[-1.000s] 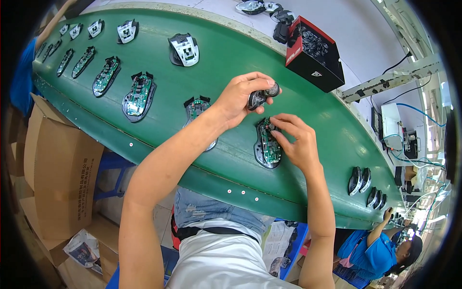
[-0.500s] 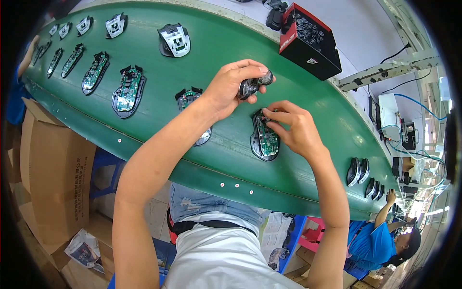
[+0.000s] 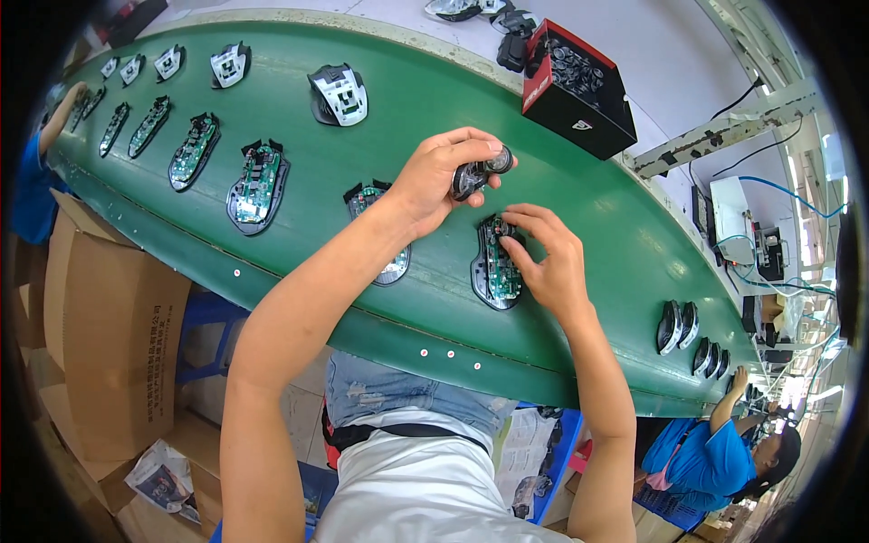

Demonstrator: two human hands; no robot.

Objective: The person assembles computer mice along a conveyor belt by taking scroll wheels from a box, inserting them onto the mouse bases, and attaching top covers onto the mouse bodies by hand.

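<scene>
My left hand (image 3: 450, 172) is closed around several dark, round scroll wheels (image 3: 468, 179), with one wheel pinched between thumb and fingers. My right hand (image 3: 549, 258) is over the far end of a black computer-mouse base (image 3: 498, 281) with a green circuit board. Its thumb and forefinger are apart at the board's upper right edge; any small part under the fingertips is hidden. Partly behind my left forearm lies another mouse base (image 3: 396, 265). A further mouse base with a board (image 3: 256, 190) lies to the left on the green belt (image 3: 362, 149).
Black-and-white mouse shells (image 3: 340, 95) line the belt's far side. A black-and-red box (image 3: 579, 113) of wheels stands beyond it. Assembled mice (image 3: 669, 328) are at right, near a co-worker in blue (image 3: 701, 462). Another person's arm (image 3: 56, 122) reaches in at far left. A cardboard box (image 3: 113, 335) stands left.
The mouse bases and shells on the left have shifted slightly right in view. My right thumb and fingers have moved slightly on the board. My left hand still holds the wheels.
</scene>
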